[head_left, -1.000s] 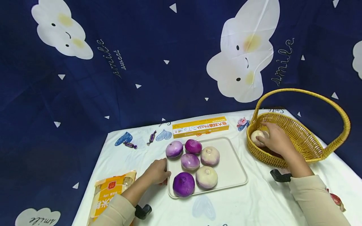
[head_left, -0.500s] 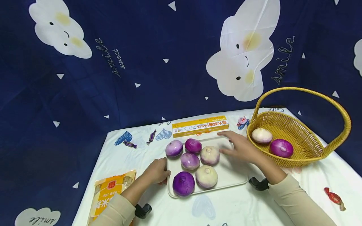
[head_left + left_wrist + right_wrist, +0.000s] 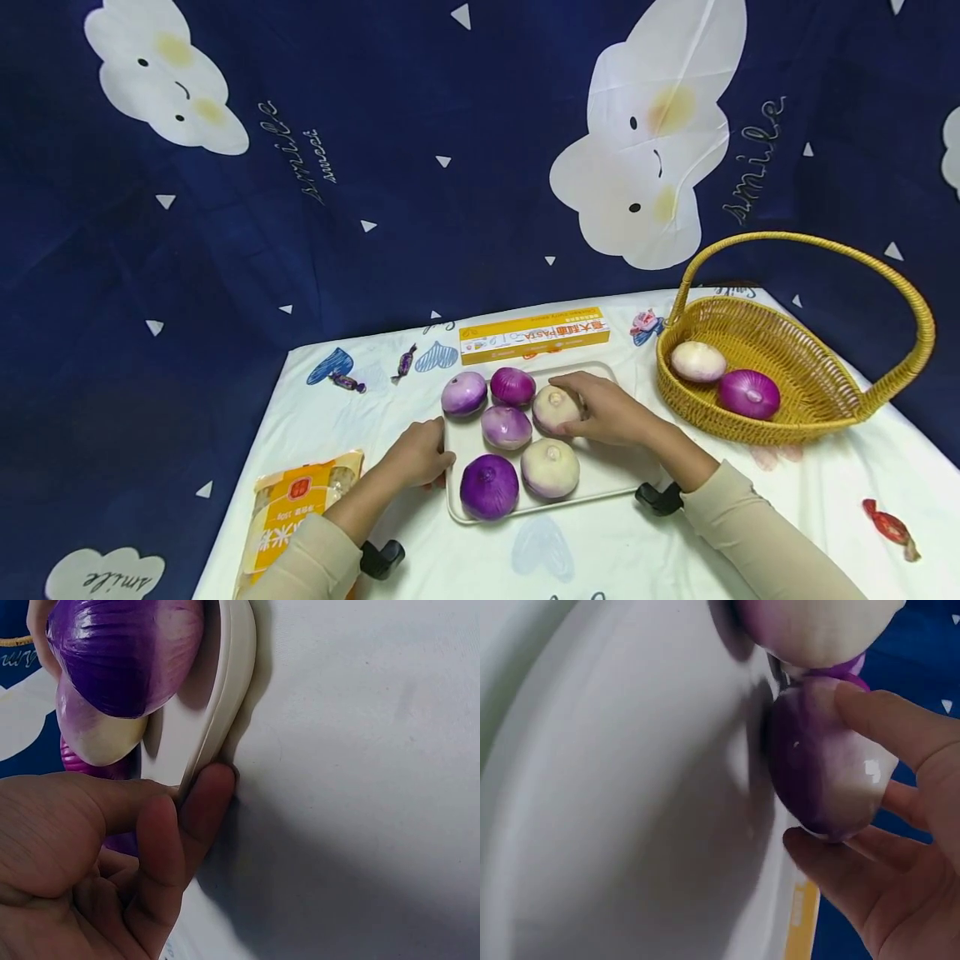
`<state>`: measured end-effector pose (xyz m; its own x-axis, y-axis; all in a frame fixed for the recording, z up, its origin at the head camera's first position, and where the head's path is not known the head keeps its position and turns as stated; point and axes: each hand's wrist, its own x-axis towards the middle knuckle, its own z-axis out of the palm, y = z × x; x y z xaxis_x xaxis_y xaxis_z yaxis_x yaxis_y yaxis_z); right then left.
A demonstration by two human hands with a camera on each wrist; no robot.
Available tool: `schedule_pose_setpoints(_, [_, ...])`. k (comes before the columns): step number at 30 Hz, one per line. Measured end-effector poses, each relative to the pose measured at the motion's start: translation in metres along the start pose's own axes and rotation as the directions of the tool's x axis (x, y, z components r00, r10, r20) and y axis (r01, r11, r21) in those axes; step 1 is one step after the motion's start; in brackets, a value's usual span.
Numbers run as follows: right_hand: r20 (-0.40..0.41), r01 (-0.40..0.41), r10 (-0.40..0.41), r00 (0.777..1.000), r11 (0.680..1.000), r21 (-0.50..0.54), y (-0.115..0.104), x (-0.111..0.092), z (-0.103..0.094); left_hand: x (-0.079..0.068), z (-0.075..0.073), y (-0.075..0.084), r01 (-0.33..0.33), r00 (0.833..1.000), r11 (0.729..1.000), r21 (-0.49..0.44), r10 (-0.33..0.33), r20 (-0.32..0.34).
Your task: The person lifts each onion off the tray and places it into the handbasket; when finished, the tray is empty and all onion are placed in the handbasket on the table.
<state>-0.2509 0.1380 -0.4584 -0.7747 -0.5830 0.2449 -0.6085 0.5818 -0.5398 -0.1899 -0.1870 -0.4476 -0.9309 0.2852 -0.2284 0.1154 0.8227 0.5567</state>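
A: Nearest things first. Anything to mind?

B: Dark onion at the near left of the tray, near pale onion just to its right. Don't brush either with the right grip.

A: And the left grip?

B: Clamped on the tray's left rim. Hold firm there, to stop any skid across the table during a lift.

A: Farther in?

B: Far pale onion, on the tray beyond the near pale onion and to the right of the middle onion. Right grip clamped round it from the right, thumb on the near side, fingers on the far side.

A: Touching the middle onion?

B: Too close to tell. All the more reason for a straight lift: squeeze evenly at the widest part, without pressing down, then raise well clear before any sideways shift. Glossy skin, probably slippery, so no loose fingertip hold.

A: Anything beyond?

B: Basket well to the right, with a white onion and a purple onion inside. Farthest, a box just past the tray's far rim: avoid nudging it with a wide reach.
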Motion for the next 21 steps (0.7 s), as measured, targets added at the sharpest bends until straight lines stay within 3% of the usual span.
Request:
schedule_pose_setpoints(4, [-0.060,-0.022,0.023,0.998,1.000,0.007,-0.003,-0.003,-0.021,0.001,0.000,0.000,0.003,1.000,1.000,0.002,-0.003,0.001])
schedule_pose_setpoints(10, [-0.196,-0.040,0.041,0.980,0.999,0.009,0.001,-0.013,-0.078,0.001,0.000,-0.002,0.011,1.000,1.000,0.007,-0.011,-0.002])
schedule_pose_setpoints(14, [-0.290,-0.125,0.098,0.952,0.989,-0.075,0.013,-0.026,-0.116,0.001,0.000,-0.003,-0.002,1.000,1.000,0.004,0.002,-0.002])
schedule_pose_setpoints(21, [-0.319,-0.320,0.264,0.910,0.938,-0.136,0.045,-0.054,-0.162,0.002,0.001,-0.003,-0.012,1.000,1.000,0.011,0.012,0.003])
